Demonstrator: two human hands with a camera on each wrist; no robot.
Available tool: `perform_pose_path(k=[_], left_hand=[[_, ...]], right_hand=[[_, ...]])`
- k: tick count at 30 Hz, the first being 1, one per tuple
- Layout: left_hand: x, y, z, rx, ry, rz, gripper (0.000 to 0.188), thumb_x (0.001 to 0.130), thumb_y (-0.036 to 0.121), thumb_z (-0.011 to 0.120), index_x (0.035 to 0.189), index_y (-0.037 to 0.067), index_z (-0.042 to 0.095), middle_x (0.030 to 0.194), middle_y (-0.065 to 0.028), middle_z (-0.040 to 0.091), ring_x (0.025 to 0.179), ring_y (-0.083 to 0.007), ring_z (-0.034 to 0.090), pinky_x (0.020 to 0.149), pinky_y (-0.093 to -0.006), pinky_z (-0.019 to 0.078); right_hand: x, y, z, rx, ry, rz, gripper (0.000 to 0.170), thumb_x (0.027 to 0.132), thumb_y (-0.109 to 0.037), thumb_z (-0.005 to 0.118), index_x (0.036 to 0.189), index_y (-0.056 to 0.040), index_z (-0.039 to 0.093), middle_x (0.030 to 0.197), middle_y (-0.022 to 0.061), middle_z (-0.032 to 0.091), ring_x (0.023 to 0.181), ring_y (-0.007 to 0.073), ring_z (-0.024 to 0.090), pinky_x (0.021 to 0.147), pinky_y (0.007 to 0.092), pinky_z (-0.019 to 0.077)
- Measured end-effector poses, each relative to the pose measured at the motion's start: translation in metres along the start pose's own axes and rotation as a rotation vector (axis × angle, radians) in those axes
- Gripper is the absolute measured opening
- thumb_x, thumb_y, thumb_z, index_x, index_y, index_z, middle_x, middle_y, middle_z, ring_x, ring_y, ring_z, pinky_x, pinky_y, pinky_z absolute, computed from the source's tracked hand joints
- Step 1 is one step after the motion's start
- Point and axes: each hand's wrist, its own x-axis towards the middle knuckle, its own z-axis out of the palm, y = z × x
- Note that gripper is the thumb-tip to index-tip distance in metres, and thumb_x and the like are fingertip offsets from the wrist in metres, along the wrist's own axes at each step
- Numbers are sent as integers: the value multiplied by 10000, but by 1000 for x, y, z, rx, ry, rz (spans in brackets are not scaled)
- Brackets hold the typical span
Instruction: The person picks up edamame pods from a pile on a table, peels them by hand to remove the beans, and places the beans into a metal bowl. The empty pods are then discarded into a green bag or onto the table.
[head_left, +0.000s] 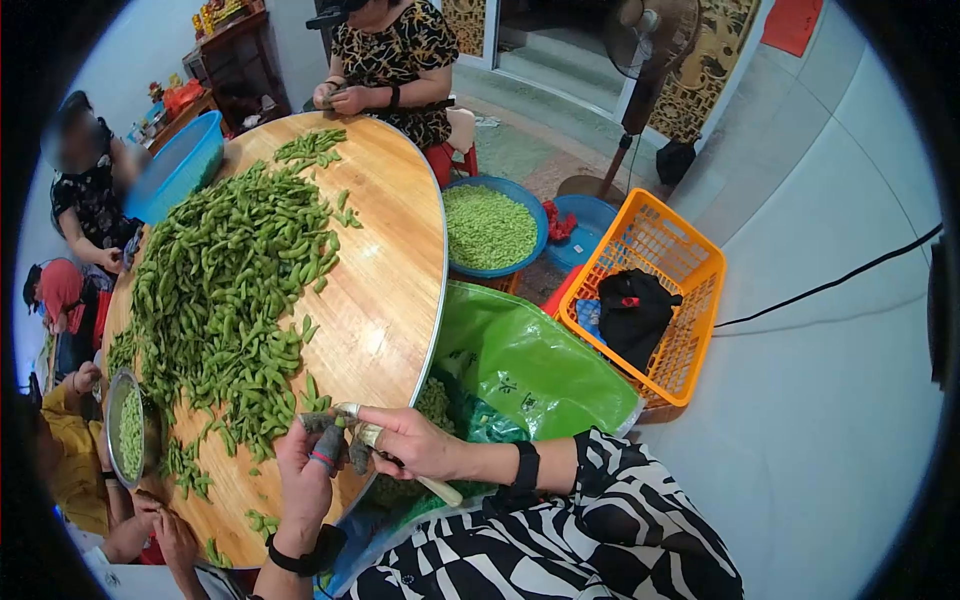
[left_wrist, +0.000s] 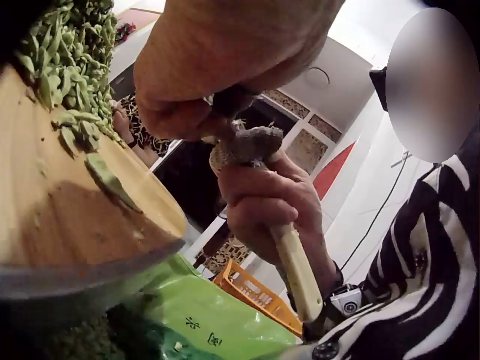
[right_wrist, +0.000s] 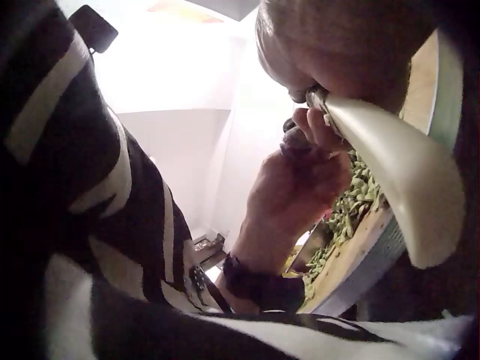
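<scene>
Both hands meet above the near edge of the round table. My right hand [head_left: 425, 447] grips a tool with a cream handle [left_wrist: 298, 270]; its working end is hidden among the fingers. Dark grey covers wrap some fingertips, one of them on the left thumb [head_left: 327, 450]. My left hand [head_left: 303, 470] is curled close against the right one, pinching a small green pod [head_left: 340, 422] at the thumb tip. In the right wrist view the left hand [right_wrist: 289, 191] shows behind the handle. A large heap of green soybean pods [head_left: 230, 280] covers much of the table [head_left: 385, 260].
A metal bowl [head_left: 112, 440] of shelled beans stands at the table's left. Right of the table are a blue basin [head_left: 530, 205] of beans, a green sack [head_left: 530, 370] and an orange crate [head_left: 705, 290]. Several other people sit round the table, one person [head_left: 400, 50] opposite.
</scene>
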Motion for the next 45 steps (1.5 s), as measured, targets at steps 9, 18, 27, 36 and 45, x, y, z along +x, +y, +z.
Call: perform_pose_path(k=[9, 18, 27, 36, 45], left_hand=[[-8, -1, -5, -220, 21, -86, 237, 882, 178, 596, 1080, 47, 597, 722, 29, 529, 569, -44, 456, 486, -188, 337], [-10, -16, -5, -222, 145, 237, 186, 883, 57, 597, 1065, 42, 632, 814, 30, 595, 658, -28, 475, 571, -178, 373], [-17, -5, -15, -303, 77, 111, 168, 878, 84, 616, 1038, 36, 633, 840, 19, 611, 638, -29, 488, 550, -173, 374], [-15, -5, -15, -438, 55, 85, 156, 890, 99, 605, 1032, 41, 634, 772, 24, 577, 608, -37, 484, 529, -175, 365], [-17, -9, -10, -280, 142, 206, 152, 881, 97, 615, 1022, 43, 629, 824, 14, 610, 641, -40, 507, 543, -181, 385]], right_hand=[[-2, -17, 8, 46, -49, 115, 450, 969, -106, 346, 1418, -100, 368, 596, -3, 480, 466, 46, 400, 423, 184, 319], [6, -22, 24, -82, -35, 52, 394, 984, -137, 420, 1362, -25, 421, 673, 13, 485, 481, 52, 387, 436, 185, 318], [5, -26, 27, -18, -56, 86, 391, 974, -146, 450, 1338, -5, 435, 693, 27, 503, 482, 52, 385, 425, 197, 304], [3, -33, 31, -75, -117, 45, 416, 998, -131, 398, 1392, -2, 377, 764, -7, 475, 499, 45, 380, 454, 184, 304], [4, -25, 30, -127, -73, 39, 408, 993, -98, 381, 1389, -3, 384, 712, -22, 447, 502, 39, 374, 452, 180, 299]])
